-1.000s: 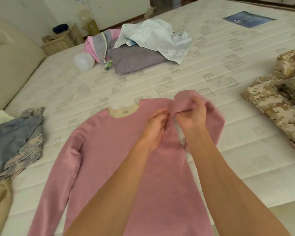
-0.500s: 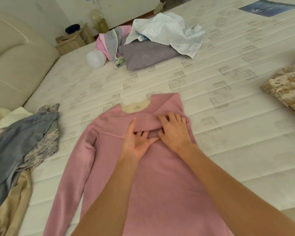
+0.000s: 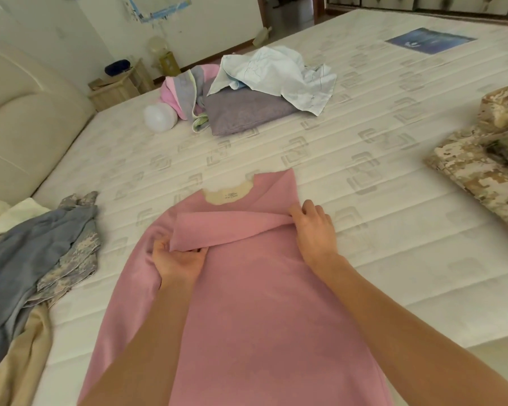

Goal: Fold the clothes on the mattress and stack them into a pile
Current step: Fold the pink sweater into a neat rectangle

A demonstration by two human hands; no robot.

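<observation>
Between both hands point(image 3: 316, 230), pink top's point(image 3: 255, 303) folded sleeve point(image 3: 232, 227), on mattress point(image 3: 364, 259)

I can make out no readable text from here. The pink sweater point(image 3: 247, 303) has a small printed label point(image 3: 231, 195) inside its cream neckline, with a few dark lines of print, but they are too small and blurred for me to read. Far back on the mattress point(image 3: 393, 230) lies a dark blue sticker point(image 3: 430, 40) with a pale logo mark and faint print, also illegible. A blue-edged poster point(image 3: 159, 5) on the wall shows nothing I can read.
</observation>
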